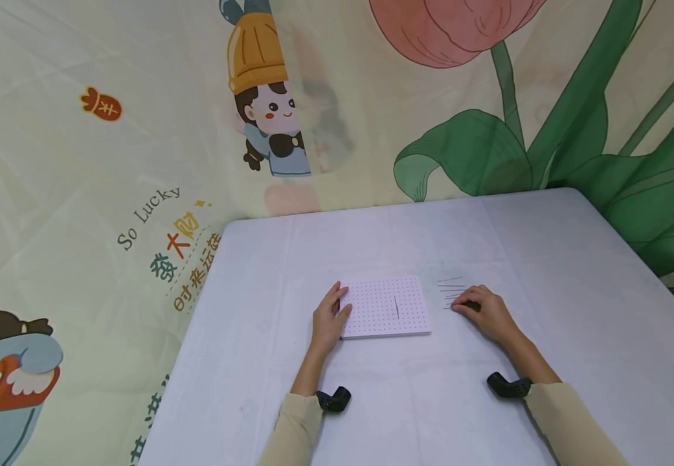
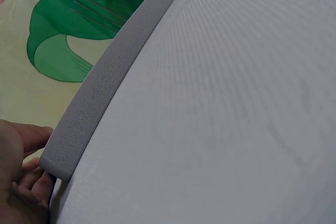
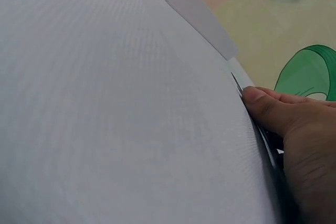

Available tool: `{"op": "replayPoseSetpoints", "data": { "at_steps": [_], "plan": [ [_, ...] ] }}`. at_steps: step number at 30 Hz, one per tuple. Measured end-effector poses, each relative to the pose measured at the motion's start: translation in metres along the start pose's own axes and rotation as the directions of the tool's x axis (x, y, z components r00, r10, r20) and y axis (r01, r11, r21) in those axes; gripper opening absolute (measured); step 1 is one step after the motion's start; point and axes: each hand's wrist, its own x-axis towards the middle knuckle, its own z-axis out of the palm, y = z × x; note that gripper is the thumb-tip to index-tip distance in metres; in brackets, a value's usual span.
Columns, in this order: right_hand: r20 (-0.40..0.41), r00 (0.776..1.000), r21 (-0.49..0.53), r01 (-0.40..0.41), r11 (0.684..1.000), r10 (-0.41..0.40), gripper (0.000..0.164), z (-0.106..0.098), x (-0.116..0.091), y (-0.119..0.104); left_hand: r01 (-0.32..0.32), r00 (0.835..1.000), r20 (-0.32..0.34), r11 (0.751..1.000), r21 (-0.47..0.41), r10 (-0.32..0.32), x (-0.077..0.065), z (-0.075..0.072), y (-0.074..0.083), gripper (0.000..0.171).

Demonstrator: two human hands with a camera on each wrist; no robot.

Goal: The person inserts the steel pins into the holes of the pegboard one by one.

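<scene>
My left hand (image 1: 329,318) grips the left edge of a white pegboard (image 1: 371,323) that is dotted with rows of small holes. In the left wrist view, the thumb is at the board's corner and the other fingers curl below, beside its thick side (image 2: 100,98). A thin dark needle (image 1: 397,308) shows as a slanted line over the right part of the board. Right of the board, several similar needles (image 1: 450,280) are laid out in a loose row on the table. My right hand (image 1: 486,313) pinches a needle (image 3: 235,80) at the row's near end, its tip poking past the thumb.
Pale cloth covers the table (image 1: 418,401), whose far edge meets a printed curtain (image 1: 348,116). On each wrist sits a black camera, the left one (image 1: 335,399) and the right one (image 1: 508,386), both low over the cloth.
</scene>
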Motion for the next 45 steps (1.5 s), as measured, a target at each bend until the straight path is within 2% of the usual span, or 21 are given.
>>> {"op": "replayPoseSetpoints", "data": {
  "at_steps": [5,15,19,24,32,37,40,45],
  "plan": [
    [-0.032,0.999,0.015,0.015,1.000,-0.015,0.006,0.001,-0.001,0.000,0.006,1.000,-0.001,1.000,0.001,-0.006,0.000,0.000,0.001,0.039],
    [-0.130,0.991,0.185,-0.001,0.983,0.026,0.010,0.009,0.005,-0.010,0.009,1.000,-0.007,1.000,0.005,-0.008,0.000,-0.002,0.001,0.039],
    [-0.117,0.989,0.272,-0.060,0.960,0.095,0.017,0.017,0.011,-0.021,0.009,1.000,-0.002,1.000,-0.002,-0.009,0.001,-0.002,-0.001,0.038],
    [-0.078,0.986,0.405,-0.101,0.908,0.145,0.018,0.027,0.019,-0.037,0.009,1.000,0.002,1.000,-0.012,-0.009,0.000,-0.001,-0.001,0.038],
    [-0.077,0.997,0.546,0.028,0.837,0.017,0.009,0.034,0.031,-0.082,-0.012,1.000,0.000,1.000,-0.009,0.012,-0.001,-0.001,-0.001,0.038],
    [-0.052,0.997,0.616,0.073,0.785,-0.051,0.008,0.044,0.036,-0.094,-0.017,1.000,0.003,1.000,-0.020,0.017,-0.001,-0.001,-0.001,0.038],
    [-0.050,0.996,0.633,0.089,0.769,-0.074,0.008,0.050,0.038,-0.096,-0.017,1.000,0.007,1.000,-0.026,0.017,-0.001,-0.002,0.000,0.038],
    [-0.037,0.996,0.617,0.090,0.782,-0.085,0.007,0.056,0.038,-0.095,-0.021,1.000,0.008,1.000,-0.015,0.021,-0.001,-0.002,0.001,0.039]
  ]
}}
